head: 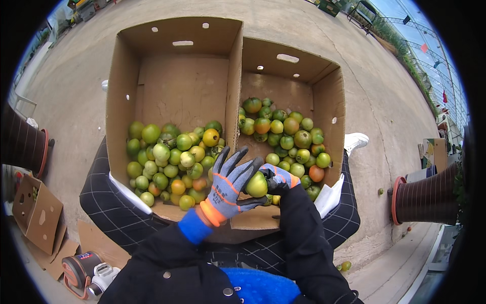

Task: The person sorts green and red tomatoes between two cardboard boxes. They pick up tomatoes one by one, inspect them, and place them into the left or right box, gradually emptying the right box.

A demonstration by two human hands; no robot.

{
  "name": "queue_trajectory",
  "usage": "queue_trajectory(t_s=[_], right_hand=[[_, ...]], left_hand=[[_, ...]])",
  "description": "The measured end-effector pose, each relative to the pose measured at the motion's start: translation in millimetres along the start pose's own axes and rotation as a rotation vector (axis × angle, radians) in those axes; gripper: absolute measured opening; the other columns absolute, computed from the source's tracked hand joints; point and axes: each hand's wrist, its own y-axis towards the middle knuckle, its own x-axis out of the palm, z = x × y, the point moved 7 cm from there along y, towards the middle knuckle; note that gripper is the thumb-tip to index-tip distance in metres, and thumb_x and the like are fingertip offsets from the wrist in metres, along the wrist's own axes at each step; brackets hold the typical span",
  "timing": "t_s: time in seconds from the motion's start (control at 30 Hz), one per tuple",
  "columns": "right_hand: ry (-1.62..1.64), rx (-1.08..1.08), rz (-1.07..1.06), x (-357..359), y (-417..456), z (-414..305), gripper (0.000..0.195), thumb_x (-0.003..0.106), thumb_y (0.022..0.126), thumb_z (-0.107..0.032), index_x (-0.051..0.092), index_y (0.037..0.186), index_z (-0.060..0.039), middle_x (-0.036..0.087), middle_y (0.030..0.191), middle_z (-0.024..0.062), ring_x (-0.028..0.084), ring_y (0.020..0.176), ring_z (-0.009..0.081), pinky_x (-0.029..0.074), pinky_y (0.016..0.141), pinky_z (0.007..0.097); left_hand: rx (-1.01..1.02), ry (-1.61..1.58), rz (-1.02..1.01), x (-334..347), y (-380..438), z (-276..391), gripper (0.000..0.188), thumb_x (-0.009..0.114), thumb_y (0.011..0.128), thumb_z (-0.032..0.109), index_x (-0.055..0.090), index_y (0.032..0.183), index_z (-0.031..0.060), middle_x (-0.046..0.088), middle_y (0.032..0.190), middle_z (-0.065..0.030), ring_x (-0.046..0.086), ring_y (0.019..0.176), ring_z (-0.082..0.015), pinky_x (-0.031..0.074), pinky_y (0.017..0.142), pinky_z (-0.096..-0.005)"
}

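Observation:
A large green tomato (257, 184) is between my two gloved hands, over the near end of the wall dividing two cardboard boxes. My left hand (234, 182), in a grey and black work glove with an orange cuff, has its fingers spread, with the palm side at the tomato. Gloved fingers of my right hand (279, 178) grip the tomato's right side; part of that hand is hidden. Green and some orange tomatoes (172, 155) fill the near half of the left cardboard box (182, 87). More tomatoes (292, 140) lie in the right cardboard box (290, 49).
Large brown ribbed pots (427, 195) stand at both sides. Low on the left are a cardboard box (38, 212), a lidded food jar (79, 266) and a white bottle (104, 277). Loose tomatoes (345, 266) lie on the concrete floor to the right.

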Motion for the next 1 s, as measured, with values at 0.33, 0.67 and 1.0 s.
queue_trajectory(t_s=[0.33, 0.67, 1.0], right_hand=[[-1.205, 0.782, 0.4, -35, -8, -2, 0.062, 0.067, 0.077, -0.059, 0.069, 0.106, -0.0036, 0.07, 0.1, 0.0135, 0.066, 0.098, 0.0272, 0.05, 0.086, 0.0357], [-2.001, 1.213, -0.164, -55, -10, 116, 0.034, 0.06, 0.083, -0.036, 0.072, 0.11, -0.0195, 0.071, 0.109, 0.0013, 0.066, 0.101, 0.0262, 0.047, 0.07, 0.0546], [-1.527, 1.094, 0.241, -50, -8, 43, 0.074, 0.066, 0.066, -0.072, 0.072, 0.106, -0.0091, 0.069, 0.109, 0.0147, 0.064, 0.103, 0.0294, 0.049, 0.087, 0.0372]], left_hand=[[-0.152, 0.246, 0.319, -50, -2, -47, 0.075, 0.082, 0.065, 0.035, 0.053, 0.127, 0.0055, 0.06, 0.116, -0.0092, 0.051, 0.118, -0.0299, 0.022, 0.112, -0.0552], [-0.907, 0.812, 0.335, -102, -66, -170, 0.09, 0.073, 0.073, 0.051, 0.034, 0.147, 0.0155, 0.053, 0.129, -0.0123, 0.043, 0.126, -0.03, 0.018, 0.114, -0.0516], [-0.999, 0.826, 0.386, -107, -79, -179, 0.09, 0.068, 0.078, 0.045, 0.026, 0.15, 0.0089, 0.04, 0.146, -0.014, 0.037, 0.134, -0.0295, 0.02, 0.115, -0.0472]])
